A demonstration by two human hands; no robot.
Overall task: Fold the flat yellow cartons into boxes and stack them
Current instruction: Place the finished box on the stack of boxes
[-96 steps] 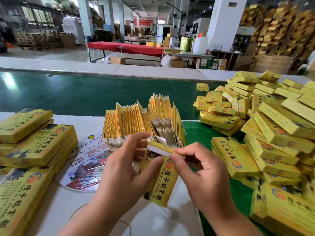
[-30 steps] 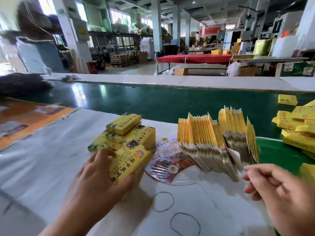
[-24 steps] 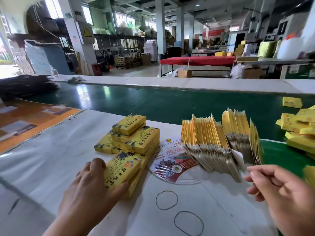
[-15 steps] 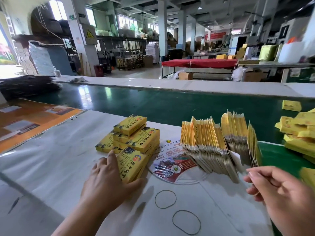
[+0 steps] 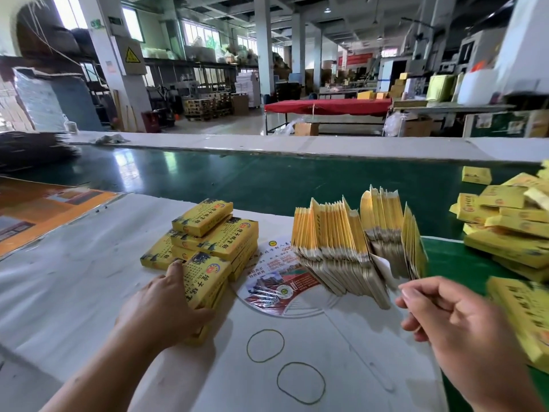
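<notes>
Far left: one orange printed sheet (image 5: pixel 44 209) lies flat on the white-covered desk (image 5: pixel 74 278).

Left of centre: stack of folded yellow boxes (image 5: pixel 214 236), at least six boxes countable; lower layers partly hidden, so exact total cannot be told. Top box lies askew across the ones beneath it.

Left hand (image 5: pixel 160 307) rests against the near end of the stack. Thumb lies along the front edge of the nearest box (image 5: pixel 205 278), index finger extends up its left side; fingers loosely curled round that box, grasping it where it sits on the stack.

Centre: one round printed card (image 5: pixel 273 281) lies flat on the desk, partly under the flat cartons. Two rubber bands on the desk in front of it: one (image 5: pixel 265 345) nearer the card, one (image 5: pixel 301 383) closer to the camera, well apart from each other.

Right of centre: bundle of flat yellow cartons (image 5: pixel 350 248) standing on edge, fanned in roughly three groups; too many to count.

Right hand (image 5: pixel 463 334) hovers just beside the near right corner of the fanned cartons. Fingers curled inward, thumb against index; cannot tell whether they pinch a carton edge.

Far right: loose pile of folded boxes (image 5: pixel 511 227) on the green belt (image 5: pixel 267 179), at least ten visible. One separate box (image 5: pixel 476 175) lies alone behind the pile.
</notes>
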